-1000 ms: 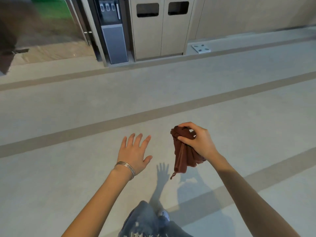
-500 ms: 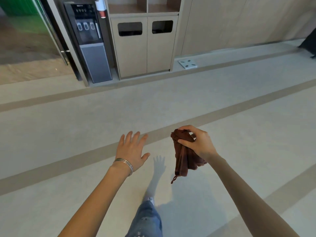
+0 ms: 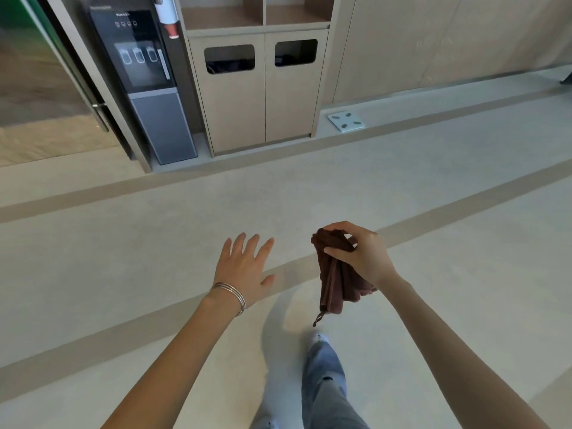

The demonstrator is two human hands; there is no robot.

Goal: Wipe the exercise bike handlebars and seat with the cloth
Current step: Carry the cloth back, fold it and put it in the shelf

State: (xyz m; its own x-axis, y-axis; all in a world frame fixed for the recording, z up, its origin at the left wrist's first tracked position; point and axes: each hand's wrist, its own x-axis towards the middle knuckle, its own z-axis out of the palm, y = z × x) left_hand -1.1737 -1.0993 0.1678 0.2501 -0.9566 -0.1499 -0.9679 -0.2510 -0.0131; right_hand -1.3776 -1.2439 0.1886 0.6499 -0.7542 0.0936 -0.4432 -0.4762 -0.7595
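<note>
My right hand [image 3: 362, 253] grips a bunched dark brown cloth [image 3: 335, 286] at its top, and the rest of the cloth hangs down below my fingers. My left hand [image 3: 244, 267] is held out flat over the floor with its fingers spread, holding nothing; thin bangles ring its wrist. The two hands are a short gap apart. No exercise bike, handlebars or seat appear in the head view.
Ahead stands a dark water dispenser [image 3: 148, 88] beside a beige cabinet with two bin openings [image 3: 263, 88]. A white bathroom scale [image 3: 346, 120] lies on the raised ledge to the right. A glass door [image 3: 46, 72] is at the left. My jeans-clad leg [image 3: 325, 382] steps on pale floor.
The view has moved closer to the cabinet and dispenser as I walk forward. Both hands keep their pose; the cloth stays in my right hand.
</note>
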